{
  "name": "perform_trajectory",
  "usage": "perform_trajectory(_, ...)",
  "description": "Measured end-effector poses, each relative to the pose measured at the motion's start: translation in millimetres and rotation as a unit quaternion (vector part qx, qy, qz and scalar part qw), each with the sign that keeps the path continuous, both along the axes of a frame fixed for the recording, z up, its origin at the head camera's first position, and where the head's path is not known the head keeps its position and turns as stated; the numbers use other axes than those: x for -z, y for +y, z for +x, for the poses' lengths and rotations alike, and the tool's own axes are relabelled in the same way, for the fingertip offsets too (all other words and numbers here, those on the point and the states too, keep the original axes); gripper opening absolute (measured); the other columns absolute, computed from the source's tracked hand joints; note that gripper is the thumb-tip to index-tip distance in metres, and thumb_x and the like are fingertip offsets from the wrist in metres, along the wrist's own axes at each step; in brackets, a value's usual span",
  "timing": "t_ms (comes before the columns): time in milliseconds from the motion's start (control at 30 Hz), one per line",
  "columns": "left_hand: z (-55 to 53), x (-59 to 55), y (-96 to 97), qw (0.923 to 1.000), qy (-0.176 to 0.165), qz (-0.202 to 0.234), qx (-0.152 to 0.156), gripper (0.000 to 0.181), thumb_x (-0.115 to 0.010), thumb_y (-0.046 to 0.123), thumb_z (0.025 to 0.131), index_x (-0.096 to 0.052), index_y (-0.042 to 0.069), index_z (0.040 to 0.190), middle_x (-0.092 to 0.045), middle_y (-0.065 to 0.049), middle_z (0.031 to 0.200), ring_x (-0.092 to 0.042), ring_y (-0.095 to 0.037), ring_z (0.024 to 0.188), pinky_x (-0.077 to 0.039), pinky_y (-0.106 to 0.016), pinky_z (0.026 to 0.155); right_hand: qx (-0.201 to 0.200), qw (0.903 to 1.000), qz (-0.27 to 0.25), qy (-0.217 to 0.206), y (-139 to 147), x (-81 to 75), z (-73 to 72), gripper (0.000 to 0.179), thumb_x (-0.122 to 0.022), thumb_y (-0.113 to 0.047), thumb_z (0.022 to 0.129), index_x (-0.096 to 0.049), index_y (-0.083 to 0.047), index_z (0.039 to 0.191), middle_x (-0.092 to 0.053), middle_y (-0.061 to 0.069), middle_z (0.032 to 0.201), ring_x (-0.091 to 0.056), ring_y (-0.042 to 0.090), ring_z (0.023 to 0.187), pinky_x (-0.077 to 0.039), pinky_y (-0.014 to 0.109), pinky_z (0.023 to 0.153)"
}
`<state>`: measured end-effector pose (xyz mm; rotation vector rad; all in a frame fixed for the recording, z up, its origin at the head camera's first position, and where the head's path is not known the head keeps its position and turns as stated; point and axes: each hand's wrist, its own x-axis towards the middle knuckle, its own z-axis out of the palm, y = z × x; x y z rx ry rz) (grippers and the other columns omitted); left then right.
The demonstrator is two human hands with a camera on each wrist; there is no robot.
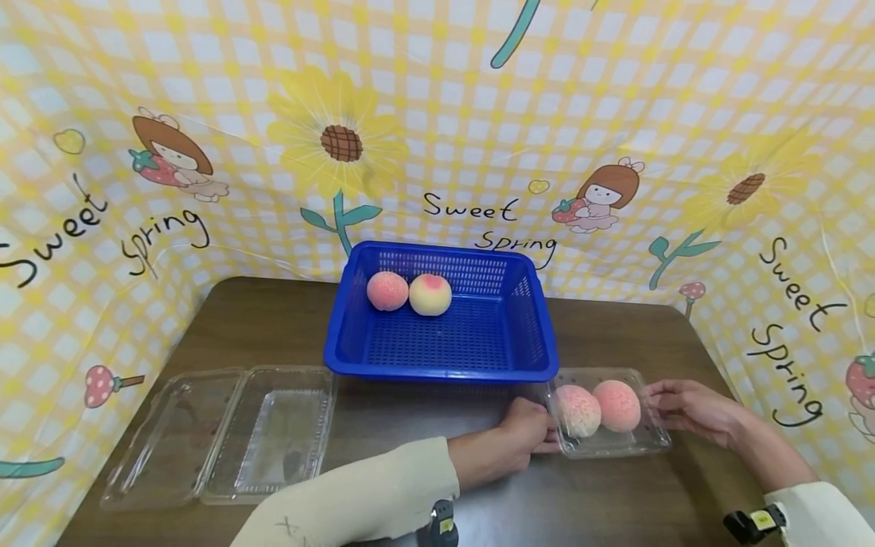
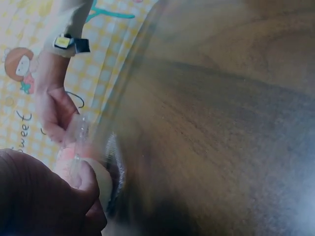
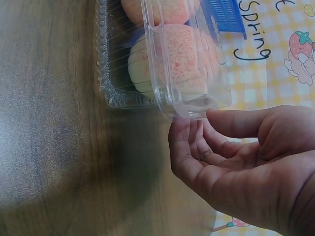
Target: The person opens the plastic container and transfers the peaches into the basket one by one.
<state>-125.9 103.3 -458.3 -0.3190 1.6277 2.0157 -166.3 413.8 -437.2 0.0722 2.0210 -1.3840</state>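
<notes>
A clear plastic clamshell box (image 1: 639, 442) with two pink peaches, one mottled and paler (image 1: 578, 411) and one pinker (image 1: 617, 406), is at the right front of the blue basket. Its lid lies over the peaches. My left hand (image 1: 528, 429) pinches the left end of the box; in the left wrist view the back of that hand hides part of the grip. At the opposite end, my right hand (image 1: 700, 412) pinches the rim between thumb and fingers, seen closely in the right wrist view, where the right hand (image 3: 236, 157) is below the peaches.
The blue plastic basket (image 1: 437, 374) stands at the table's back middle, holding a pink peach (image 1: 387, 291) and a cream peach (image 1: 431, 295). Another clear clamshell (image 1: 270, 433) lies unfolded on the left of the brown table (image 1: 601, 497). Patterned yellow cloth (image 1: 424, 114) surrounds the table.
</notes>
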Motion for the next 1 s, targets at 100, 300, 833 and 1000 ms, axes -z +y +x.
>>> perform_trajectory(100,-1.9,1.6,0.5,0.9999,0.006,-0.007,0.006,0.012,-0.053,-0.012,0.088,-0.057,-0.002,0.094,-0.052,-0.002,0.070,-0.053,-0.011,0.061,-0.067,-0.036,0.069,-0.004,0.9999,-0.013,-0.002,-0.2,0.2,-0.2,0.037,-0.050,-0.007,0.104,-0.044,0.017,0.132,-0.066,0.003,0.111,-0.066,0.012,0.101,-0.061,0.030,0.089)
perform_trajectory(300,2.6,-0.5,-4.3,0.9994,0.010,-0.010,0.030,0.019,-0.051,-0.014,0.085,-0.053,0.006,0.085,-0.050,-0.002,0.066,-0.050,-0.011,0.057,-0.067,-0.038,0.068,-0.022,0.9967,-0.072,-0.031,1.5,1.5,3.8,0.026,-0.050,-0.005,0.104,-0.052,0.012,0.124,-0.066,0.005,0.109,-0.067,0.012,0.100,-0.062,0.029,0.090)
perform_trajectory(833,29.3,-13.7,-94.5,0.9961,0.015,-0.025,0.083,0.014,-0.055,-0.012,0.085,-0.052,-0.007,0.097,-0.058,-0.014,0.087,-0.061,-0.021,0.071,-0.067,-0.042,0.076,-0.092,0.9801,-0.161,-0.071,-56.6,-3.5,29.3,0.019,-0.052,-0.006,0.104,-0.053,0.007,0.119,-0.065,0.006,0.106,-0.069,0.016,0.100,-0.063,0.032,0.093)
perform_trajectory(1000,31.6,-15.6,-130.2,0.9935,0.026,-0.046,0.101,0.014,-0.056,-0.010,0.087,-0.050,-0.008,0.100,-0.059,-0.017,0.090,-0.064,-0.023,0.073,-0.067,-0.041,0.076,-0.097,0.9809,-0.162,-0.048,-88.4,-0.7,35.0,0.021,-0.053,-0.006,0.104,-0.053,0.007,0.120,-0.064,0.008,0.108,-0.069,0.020,0.102,-0.062,0.037,0.096)
